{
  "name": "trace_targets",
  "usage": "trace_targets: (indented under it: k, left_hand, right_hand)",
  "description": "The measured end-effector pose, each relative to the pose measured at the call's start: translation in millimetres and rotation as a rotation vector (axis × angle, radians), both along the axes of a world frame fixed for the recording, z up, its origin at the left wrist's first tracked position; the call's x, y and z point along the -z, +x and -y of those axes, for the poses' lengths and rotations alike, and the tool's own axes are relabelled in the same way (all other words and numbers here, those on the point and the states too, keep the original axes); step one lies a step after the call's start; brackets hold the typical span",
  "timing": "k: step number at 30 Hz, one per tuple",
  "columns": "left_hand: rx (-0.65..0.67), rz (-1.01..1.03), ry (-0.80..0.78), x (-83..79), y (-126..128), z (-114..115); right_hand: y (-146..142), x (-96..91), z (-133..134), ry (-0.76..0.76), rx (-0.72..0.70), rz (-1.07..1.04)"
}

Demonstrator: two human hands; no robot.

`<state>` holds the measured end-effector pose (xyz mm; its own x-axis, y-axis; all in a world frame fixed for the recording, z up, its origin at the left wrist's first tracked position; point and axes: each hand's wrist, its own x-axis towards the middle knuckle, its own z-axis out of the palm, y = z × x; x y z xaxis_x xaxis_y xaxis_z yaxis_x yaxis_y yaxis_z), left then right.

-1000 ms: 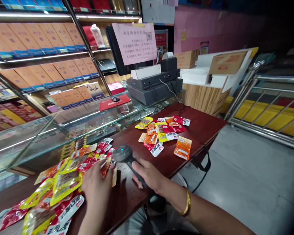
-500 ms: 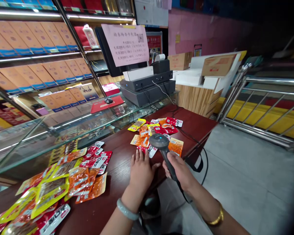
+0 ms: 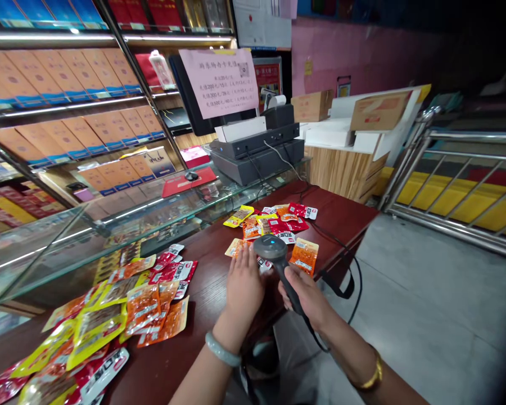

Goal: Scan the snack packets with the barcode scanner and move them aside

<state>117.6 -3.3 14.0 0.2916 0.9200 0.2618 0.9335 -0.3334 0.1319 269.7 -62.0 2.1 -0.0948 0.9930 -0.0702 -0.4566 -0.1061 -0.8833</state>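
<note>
Currently grips the scanner (image 3: 273, 248) in the right hand (image 3: 306, 295), with fingers wrapped tight round the handle and the head tipped down and forward, an angle that turns its window toward the packets just ahead. Lays the left hand (image 3: 243, 281) open and flat on the surface (image 3: 346, 211), just left of the scanner, with fingertips at the edge of an orange packet (image 3: 233, 247) on the near side of the far pile (image 3: 278, 222), seemingly to pin it flat under the scanner head. Leaves a second pile (image 3: 122, 315) well to the left of the hands, apart from the first, seemingly as a separate lot. Lets the cable (image 3: 356, 281) hang off the surface edge, right of the right hand. Faces, beyond the hands, a glass case (image 3: 88, 236), a register (image 3: 257, 152) and a pink sign (image 3: 220, 81).

Reads little: Chinese characters on the sign, with figures that look like 200, 300 and 500, too small to confirm. Makes out white patches with bold characters on the red packets, but no brand.
</note>
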Motion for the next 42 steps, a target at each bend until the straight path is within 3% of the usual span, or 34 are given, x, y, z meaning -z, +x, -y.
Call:
trace_targets:
  k: [4,6,10,16,20,25,29,32,35,42]
  left_hand:
    - [-0.321,-0.025,-0.048,-2.2,-15.6,-39.4]
    - [-0.391,-0.039,-0.124,-0.9,-27.7,-55.7]
    - [-0.395,-0.027,-0.240,6.0,-45.0,-72.9]
    - [-0.380,0.064,-0.204,8.1,-43.1,-69.5]
    - [-0.380,0.374,-0.188,9.2,-49.7,-64.4]
    - [-0.304,0.993,-0.270,12.3,-72.3,-64.7]
    - [-0.386,1.386,-0.291,-2.6,-89.8,-57.7]
    - [-0.443,1.589,-0.243,-17.7,-102.4,-46.0]
    - [-0.388,1.766,-0.198,-24.6,-115.3,-31.8]
    - [-0.374,1.996,-0.108,-14.4,-144.6,-7.5]
  right_hand:
    - [1.0,-2.2,1.0,0.011,0.015,0.021]
    - [-0.7,-1.2,1.8,-0.001,0.005,0.017]
    - [-6.4,4.6,2.3,-0.041,-0.031,0.002]
    - [-13.0,9.6,1.5,-0.065,-0.031,-0.007]
    - [-13.1,7.4,1.4,-0.060,-0.034,-0.003]
    - [-13.2,9.0,1.1,-0.054,-0.015,-0.005]
    - [-13.5,9.8,1.9,-0.050,-0.007,0.001]
    - [-15.2,7.7,2.4,-0.013,-0.023,0.002]
    - [-22.0,3.7,2.8,0.003,-0.065,-0.009]
    - [-64.9,-10.4,6.7,0.019,-0.271,0.030]
